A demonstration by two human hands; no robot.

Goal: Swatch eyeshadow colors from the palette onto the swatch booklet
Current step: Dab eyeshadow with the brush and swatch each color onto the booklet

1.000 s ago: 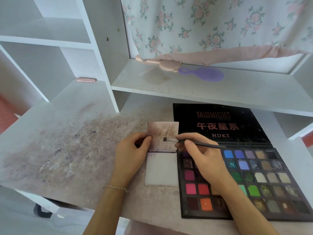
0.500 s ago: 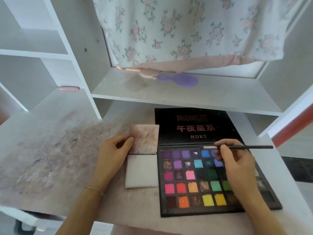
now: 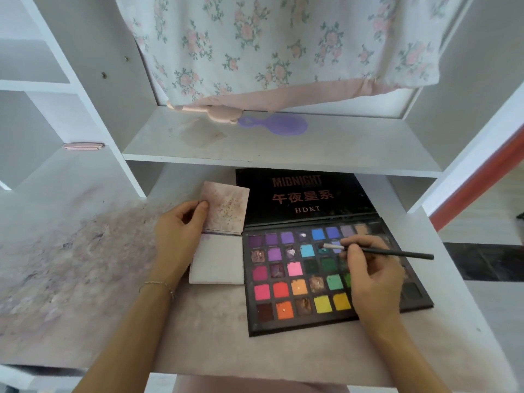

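lying open on the table (image 3: 85, 279), the eyeshadow palette (image 3: 334, 279) shows us its grid of colour pans, purples and blues along the far row, pinks, reds, oranges and yellows nearer, its black lid (image 3: 306, 197) flat behind it with "midnight" and "hdkt" printed on it. we see the right hand (image 3: 374, 282) over the right part of the pans, its grip pinched on a thin black brush (image 3: 380, 251); the handle points right and the pale ferrule and dark tip sit over a dark teal pan in the second row, though we cannot tell whether the bristles touch the powder. just left of the palette, touching its edge, the swatch booklet (image 3: 218, 239) lies open: the far page is smudged pink with gold flecks, the near page is mostly white with a faint purple mark at its top. the left hand (image 3: 178, 236) rests at the booklet's left side, thumb tip pressing on the far page and the fingers curled beside it. a thin bracelet (image 3: 158, 285) circles that wrist. the table is stained with pinkish-grey powder to the left. on the shelf (image 3: 283, 148) above lie a purple hairbrush (image 3: 280, 124) and a pink object (image 3: 209, 112), under a floral curtain (image 3: 278, 46).
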